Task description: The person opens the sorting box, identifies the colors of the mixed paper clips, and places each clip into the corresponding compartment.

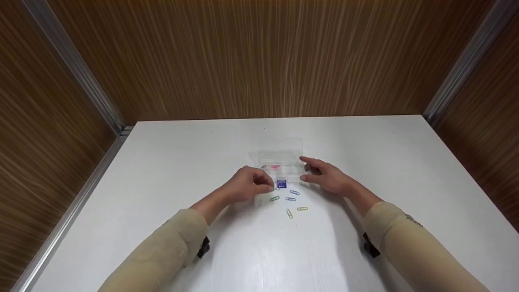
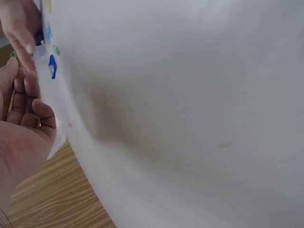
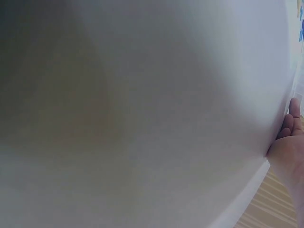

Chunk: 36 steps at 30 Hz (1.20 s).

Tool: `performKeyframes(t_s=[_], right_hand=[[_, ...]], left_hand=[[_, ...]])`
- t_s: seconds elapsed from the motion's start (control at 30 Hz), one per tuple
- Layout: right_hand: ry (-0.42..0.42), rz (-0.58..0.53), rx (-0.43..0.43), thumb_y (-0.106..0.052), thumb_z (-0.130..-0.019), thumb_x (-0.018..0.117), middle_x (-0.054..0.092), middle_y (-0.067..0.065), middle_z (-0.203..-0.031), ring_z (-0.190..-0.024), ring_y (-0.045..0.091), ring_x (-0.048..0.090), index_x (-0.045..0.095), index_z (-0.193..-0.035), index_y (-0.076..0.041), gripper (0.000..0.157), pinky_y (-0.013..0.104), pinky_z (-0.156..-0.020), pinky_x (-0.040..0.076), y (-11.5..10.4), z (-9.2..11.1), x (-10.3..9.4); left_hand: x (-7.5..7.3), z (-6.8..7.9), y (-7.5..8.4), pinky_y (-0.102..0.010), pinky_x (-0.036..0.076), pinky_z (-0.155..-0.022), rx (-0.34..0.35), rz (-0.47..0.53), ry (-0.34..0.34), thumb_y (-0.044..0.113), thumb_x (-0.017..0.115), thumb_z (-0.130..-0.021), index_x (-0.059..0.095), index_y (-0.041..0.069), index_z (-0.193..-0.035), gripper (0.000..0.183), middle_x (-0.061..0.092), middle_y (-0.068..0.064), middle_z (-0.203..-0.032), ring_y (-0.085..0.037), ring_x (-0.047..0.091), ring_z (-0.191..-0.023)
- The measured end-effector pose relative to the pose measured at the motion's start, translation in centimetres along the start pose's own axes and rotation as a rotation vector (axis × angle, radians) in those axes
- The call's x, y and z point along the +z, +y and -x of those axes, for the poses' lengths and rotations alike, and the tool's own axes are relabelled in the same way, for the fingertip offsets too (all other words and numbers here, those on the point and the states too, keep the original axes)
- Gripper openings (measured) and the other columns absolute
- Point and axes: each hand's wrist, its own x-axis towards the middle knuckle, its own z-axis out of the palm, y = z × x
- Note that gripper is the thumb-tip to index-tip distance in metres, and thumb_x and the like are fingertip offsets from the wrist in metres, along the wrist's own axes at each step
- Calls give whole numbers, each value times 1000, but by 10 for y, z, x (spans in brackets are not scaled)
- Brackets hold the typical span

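Note:
A clear plastic box (image 1: 294,178) stands on the table, its see-through lid (image 1: 279,150) raised at the back and a blue label (image 1: 282,184) at its front. Pink paper clips (image 1: 275,166) show in its left part. My left hand (image 1: 248,185) pinches a green paper clip (image 2: 13,55) between thumb and forefinger, just left of the label. At the box's right side is my right hand (image 1: 328,177), thumb and forefinger spread and extended against its edge. In front of the box lie a green paper clip (image 1: 274,198), blue paper clips (image 1: 290,199) and yellow paper clips (image 1: 302,208).
The white table (image 1: 162,170) reaches back to a wood-grain panel (image 1: 267,61). Similar panels with metal edge strips (image 1: 77,69) stand at both sides. A dark clip-like piece (image 1: 263,166) shows at the box's left end.

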Motion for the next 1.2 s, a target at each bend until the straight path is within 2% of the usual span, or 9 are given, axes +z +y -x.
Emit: performKeyframes(t_s=[0.2,0.43,0.7,0.97,1.1,1.2], right_hand=[[-2,-10,3,-42,-101,73,49,9,-148,-138,31,38,38,-166,-30,75,55,-125,23,-1,-1,0],[1,-26,5,-41,-101,73,49,8,-146,-136,30,39,39,-166,-29,74,52,-124,25,0,0,0],[-3,-42,11,-43,-101,73,48,9,-150,-139,30,39,39,-166,-31,74,54,-125,22,3,0,1],[-5,-12,36,-50,-99,73,43,11,-163,-154,32,32,38,-166,-34,77,58,-126,18,2,-1,2],[-2,-21,32,-49,-98,74,43,10,-163,-154,31,32,39,-165,-35,77,56,-126,19,2,-1,3],[3,-26,6,-46,-99,74,47,10,-158,-149,31,37,40,-165,-31,76,55,-126,21,2,-1,3]], left_hand=[[-13,-19,12,-30,50,-84,-23,-10,87,16,76,-100,81,13,-106,8,73,4,-100,-17,59,-95],[-16,-41,19,-31,51,-88,-33,-4,141,18,75,-102,81,15,-107,9,73,3,-103,-18,60,-98],[-12,-62,16,-30,53,-89,-44,13,175,17,74,-102,80,13,-109,10,72,0,-104,-19,61,-98],[-1,-76,10,-29,54,-85,-65,10,183,17,74,-102,80,13,-109,10,71,0,-102,-17,62,-94],[5,-80,7,-28,53,-82,-74,-2,188,16,74,-102,80,14,-106,8,72,1,-99,-15,62,-91],[9,-82,5,-27,52,-81,-81,-21,196,15,74,-101,80,14,-105,7,71,1,-98,-15,62,-91]])
